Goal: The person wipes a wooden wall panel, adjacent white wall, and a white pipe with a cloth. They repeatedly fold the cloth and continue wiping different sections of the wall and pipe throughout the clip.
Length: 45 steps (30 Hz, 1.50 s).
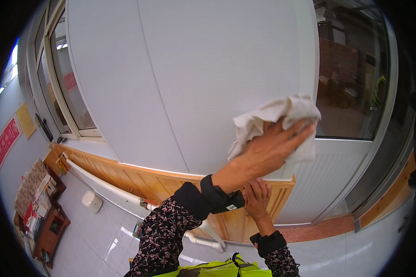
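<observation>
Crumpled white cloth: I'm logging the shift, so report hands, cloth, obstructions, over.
Left hand holding crumpled white cloth at flat pale-grey wall panel's right edge. Right hand at orange-brown wooden wainscot. Black-cuffed left forearm hides part of wainscot.

Single fisheye view, head-worn, looks forward and down past two black floral-sleeved forearms (159,240), close to the lens. Faces a smooth pale-grey wall panel (217,69) at near range; past the panel's left edge, the room runs deeper to a patterned fabric sofa (31,183), well away.
</observation>
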Available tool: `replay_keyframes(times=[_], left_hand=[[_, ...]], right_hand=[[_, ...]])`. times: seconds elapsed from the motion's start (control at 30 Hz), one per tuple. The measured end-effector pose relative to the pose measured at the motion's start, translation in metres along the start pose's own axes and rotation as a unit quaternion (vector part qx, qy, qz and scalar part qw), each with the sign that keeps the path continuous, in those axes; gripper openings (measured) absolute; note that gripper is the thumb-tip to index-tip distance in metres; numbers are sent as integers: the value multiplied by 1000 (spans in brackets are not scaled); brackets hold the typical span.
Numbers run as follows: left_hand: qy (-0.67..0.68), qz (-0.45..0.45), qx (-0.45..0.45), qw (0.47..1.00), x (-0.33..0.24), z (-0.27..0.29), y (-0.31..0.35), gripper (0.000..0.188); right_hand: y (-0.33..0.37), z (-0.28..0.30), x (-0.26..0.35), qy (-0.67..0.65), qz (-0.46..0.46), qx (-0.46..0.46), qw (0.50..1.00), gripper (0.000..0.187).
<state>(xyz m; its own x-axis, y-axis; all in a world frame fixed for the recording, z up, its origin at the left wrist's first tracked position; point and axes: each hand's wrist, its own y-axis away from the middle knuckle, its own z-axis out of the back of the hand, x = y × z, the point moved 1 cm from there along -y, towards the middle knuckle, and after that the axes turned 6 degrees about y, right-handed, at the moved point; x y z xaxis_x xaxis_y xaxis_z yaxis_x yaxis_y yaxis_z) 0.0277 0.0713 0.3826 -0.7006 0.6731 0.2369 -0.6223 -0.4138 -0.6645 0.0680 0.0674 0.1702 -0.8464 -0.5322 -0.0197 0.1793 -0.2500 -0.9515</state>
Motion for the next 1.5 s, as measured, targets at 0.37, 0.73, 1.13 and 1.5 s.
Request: replay_keyframes(times=[0.37,0.73,1.13,1.5], left_hand=[[63,37,129,989,49,41,59,74],[-218,178,-219,934,144,141,147,70],[107,433,-545,710,230,156,222,73],[-142,191,-368,899,110,70,132,72]], right_hand=[[-4,0,-1,16,15,-13,1000,35],[-5,0,-2,17,32,-8,999,34],[-4,-1,3,19,-9,-16,1000,34],[-4,-1,4,14,-16,-9,1000,34]])
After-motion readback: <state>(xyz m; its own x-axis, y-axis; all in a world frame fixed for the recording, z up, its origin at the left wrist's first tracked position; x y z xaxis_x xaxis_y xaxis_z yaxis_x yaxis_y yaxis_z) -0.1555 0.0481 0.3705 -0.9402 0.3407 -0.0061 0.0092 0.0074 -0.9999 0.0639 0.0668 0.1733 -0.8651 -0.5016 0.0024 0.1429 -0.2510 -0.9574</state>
